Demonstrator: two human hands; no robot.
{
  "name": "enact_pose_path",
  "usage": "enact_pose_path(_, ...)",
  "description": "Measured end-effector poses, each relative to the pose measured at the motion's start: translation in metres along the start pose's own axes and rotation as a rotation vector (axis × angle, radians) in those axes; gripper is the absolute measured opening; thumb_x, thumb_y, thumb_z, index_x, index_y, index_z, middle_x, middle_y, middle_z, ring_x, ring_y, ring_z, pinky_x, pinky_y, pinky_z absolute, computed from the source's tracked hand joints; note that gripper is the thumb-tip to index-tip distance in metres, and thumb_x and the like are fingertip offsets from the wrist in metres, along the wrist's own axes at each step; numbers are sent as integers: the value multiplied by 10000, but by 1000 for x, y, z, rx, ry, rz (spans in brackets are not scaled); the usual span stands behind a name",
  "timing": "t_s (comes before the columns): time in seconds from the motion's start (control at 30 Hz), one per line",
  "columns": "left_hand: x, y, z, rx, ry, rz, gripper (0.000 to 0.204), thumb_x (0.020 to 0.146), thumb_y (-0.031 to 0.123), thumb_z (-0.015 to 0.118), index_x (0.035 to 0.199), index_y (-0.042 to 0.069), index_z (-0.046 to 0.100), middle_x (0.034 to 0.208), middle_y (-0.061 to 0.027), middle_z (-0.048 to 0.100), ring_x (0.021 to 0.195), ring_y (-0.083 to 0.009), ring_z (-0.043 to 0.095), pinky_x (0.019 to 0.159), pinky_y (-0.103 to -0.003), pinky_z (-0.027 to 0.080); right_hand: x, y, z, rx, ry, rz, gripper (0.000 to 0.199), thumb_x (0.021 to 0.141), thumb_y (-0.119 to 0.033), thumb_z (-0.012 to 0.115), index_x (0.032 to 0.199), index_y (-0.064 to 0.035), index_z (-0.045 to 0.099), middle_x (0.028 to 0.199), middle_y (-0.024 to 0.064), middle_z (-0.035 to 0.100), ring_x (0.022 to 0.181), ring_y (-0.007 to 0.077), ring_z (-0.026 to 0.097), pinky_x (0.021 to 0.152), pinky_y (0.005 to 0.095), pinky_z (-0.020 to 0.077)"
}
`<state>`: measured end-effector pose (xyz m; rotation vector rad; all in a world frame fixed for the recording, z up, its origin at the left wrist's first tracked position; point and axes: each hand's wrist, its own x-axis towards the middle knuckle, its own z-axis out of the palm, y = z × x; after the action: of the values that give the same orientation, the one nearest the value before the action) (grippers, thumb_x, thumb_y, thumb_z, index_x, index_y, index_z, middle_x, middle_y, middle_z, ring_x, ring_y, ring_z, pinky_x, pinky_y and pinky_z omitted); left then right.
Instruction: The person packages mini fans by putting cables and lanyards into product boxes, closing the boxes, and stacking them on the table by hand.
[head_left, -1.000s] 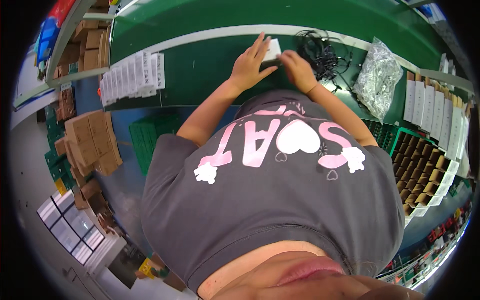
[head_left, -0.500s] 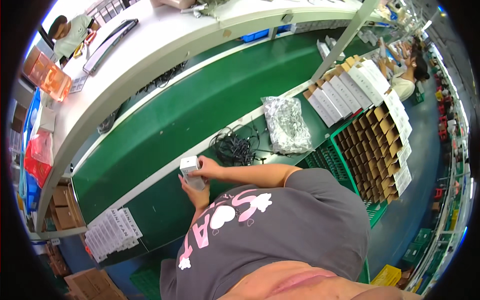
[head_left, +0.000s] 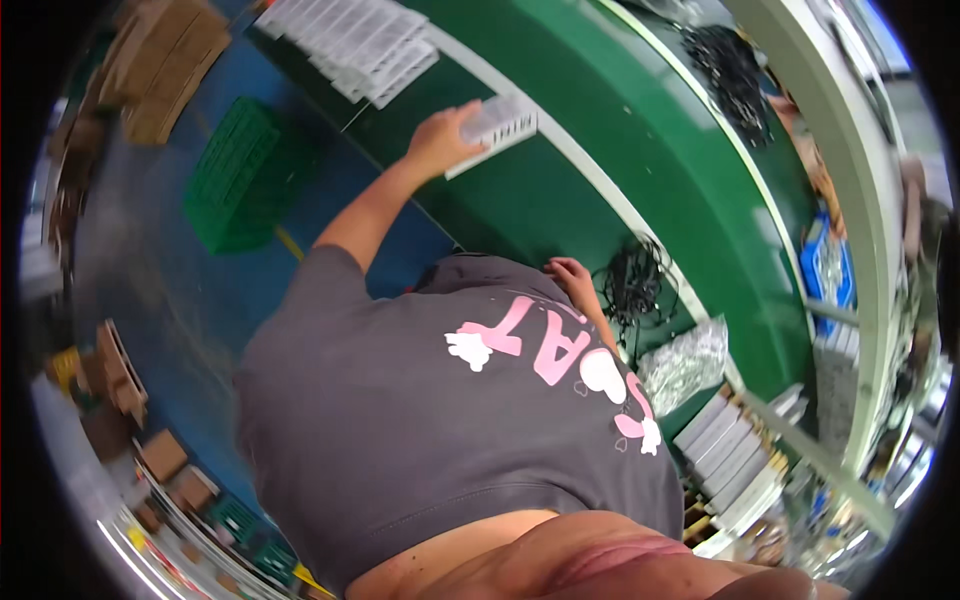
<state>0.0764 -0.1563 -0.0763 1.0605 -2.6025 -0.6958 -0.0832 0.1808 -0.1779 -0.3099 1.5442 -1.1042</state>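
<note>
My left hand (head_left: 442, 143) reaches out over the green bench and has its fingers closed on one end of a small white box (head_left: 508, 132). Dark printing runs along the box's side, and its top looks greyish and blurred. Several white printed boxes (head_left: 350, 42) lie overlapping in rows just beyond it. Close to my body, my right hand (head_left: 572, 276) is held over the bench with loosely bent fingers and nothing visible in them. A tangle of black cables (head_left: 636, 285) lies beside that hand.
A crumpled clear plastic bag (head_left: 686, 362) sits past the cables, with upright white cartons (head_left: 728, 450) beyond. A pale rail (head_left: 590, 172) runs along the green bench (head_left: 500, 205). Green crates (head_left: 243, 175) and brown cardboard boxes (head_left: 172, 60) stand on the floor to the left.
The view has swung round toward the left. My right hand has let go of the small white box, and my left hand has carried it out toward the rows of white boxes.
</note>
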Motion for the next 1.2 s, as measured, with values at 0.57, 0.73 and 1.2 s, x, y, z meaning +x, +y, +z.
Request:
enact_pose_path(0.57,173,-67,-137,11,781,353,434,840,153,660,1250,80,537,1280,-132,538,1225,-336,467,1037,-453,347,26,26,30,-619,491,-65,257,831,-305,584,803,-73,691,665,54,695,612,190,676,584,329,510)
enact_pose_path(0.73,154,98,-231,-183,1014,934,280,841,80,642,1118,78,607,1135,-86,611,1111,-287,545,965,-409,395,29,27,37,-729,598,-69,295,821,-327,592,765,-54,689,643,86,679,610,251,671,609,378,518)
enact_pose_path(1.2,178,163,-274,281,863,1070,366,703,76,666,1066,118,688,1028,-41,671,1026,-252,587,980,-398,398,17,17,36,-317,520,-62,325,920,-276,545,743,-25,650,608,78,670,492,168,654,494,273,498)
